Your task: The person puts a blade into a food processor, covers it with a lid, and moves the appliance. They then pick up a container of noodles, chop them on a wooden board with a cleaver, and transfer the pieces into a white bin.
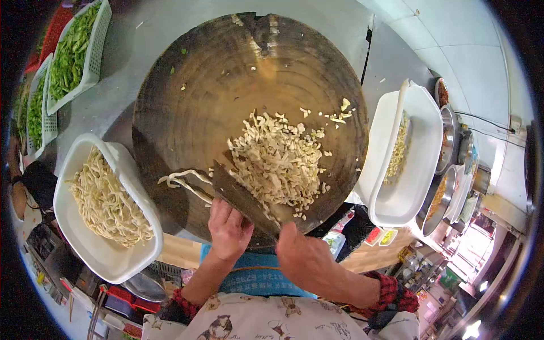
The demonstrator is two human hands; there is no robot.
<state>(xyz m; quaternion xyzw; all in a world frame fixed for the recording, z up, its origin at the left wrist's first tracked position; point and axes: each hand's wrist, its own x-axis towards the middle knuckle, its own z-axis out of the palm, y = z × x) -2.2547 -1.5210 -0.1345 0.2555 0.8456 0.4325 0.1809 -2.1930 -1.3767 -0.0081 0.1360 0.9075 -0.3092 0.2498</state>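
1. the right hand, low in the middle of the frame, has its fingers wrapped around the handle end of a broad knife; the handle itself is mostly hidden.
2. the left hand, just left of it, has its fingers bent in close beside the blade; whether they pinch anything, i cannot tell.
3. the knife's long axis slants from the centre of the frame down and right to the right hand.
4. the long pale strands lie left of centre, up and left of the left fingers, the nearer hand, pointing toward the blade.
5. the chopped pile sits across the blade, up and right, on the round board.
6. a tub of uncut strands stands at lower left, another white tub at right.
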